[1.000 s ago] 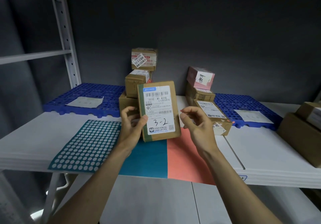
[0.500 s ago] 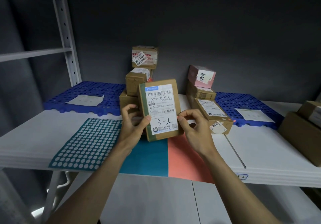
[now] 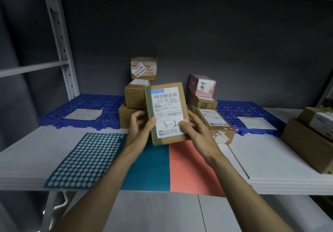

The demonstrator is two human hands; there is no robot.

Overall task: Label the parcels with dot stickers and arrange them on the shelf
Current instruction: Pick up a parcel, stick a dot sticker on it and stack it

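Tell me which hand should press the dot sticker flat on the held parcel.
Right, probably. The right hand has its thumb on the orange dot sticker at the label's right edge, so it only needs to push. The left hand grips the parcel by its left edge and steadies it.

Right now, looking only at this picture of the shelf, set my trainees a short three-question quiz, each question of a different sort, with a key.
1. True or false: the parcel marked 3-2 is lying flat on the shelf.
2. Multiple choice: what colour is the dot sticker under the right hand thumb? A green, B orange-pink, C white.
3. Fill in: the left hand grips the parcel's ____ edge.

Key
1. False: both hands hold it up, label facing the camera.
2. B.
3. Left; the thumb lies on the front face.
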